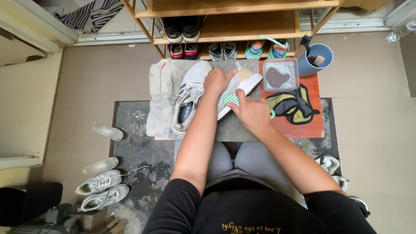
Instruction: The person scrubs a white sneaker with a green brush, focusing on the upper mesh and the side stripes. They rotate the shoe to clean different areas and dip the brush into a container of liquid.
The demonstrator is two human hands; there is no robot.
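Note:
Two white sneakers lie on a grey cloth-covered low table (pixel 236 130) in front of me. My left hand (pixel 218 80) presses down on the right-hand sneaker (pixel 245 84), which lies on its side with its sole edge showing. My right hand (pixel 251 113) grips a green scrubbing brush (pixel 231 99) held against that sneaker. The other white sneaker (pixel 188 97) rests upright just left of my left hand, laces up.
A clear square container of dark water (pixel 280 74), yellow-black gloves (pixel 294 106) and a blue cup with a brush (pixel 316 58) sit at right. A wooden shoe rack (pixel 225 32) stands behind. Loose sneakers (pixel 102 190) and insoles (pixel 107 131) lie on the floor at left.

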